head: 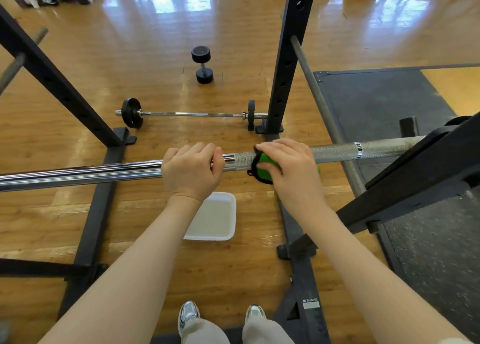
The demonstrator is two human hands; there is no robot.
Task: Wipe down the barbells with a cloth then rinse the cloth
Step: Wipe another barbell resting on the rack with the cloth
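A chrome barbell (pixel 335 152) lies across the rack at waist height, running left to right. My left hand (pixel 191 171) grips its smooth part with fingers curled over the top. Just to the right, my right hand (pixel 291 165) holds a green cloth with black trim (pixel 262 165) wrapped around the knurled section of the bar. A second, smaller barbell (pixel 192 114) with black plates lies on the wood floor beyond. A white tray of water (pixel 217 217) sits on the floor below my hands.
Black rack uprights (pixel 288 58) and base rails (pixel 91 213) frame the spot. A grey safety bar (pixel 319 99) slants along the right side. A black dumbbell (pixel 202 64) stands farther out. A dark rubber mat (pixel 384 102) covers the floor at right. My shoes (pixel 189 315) are at the bottom.
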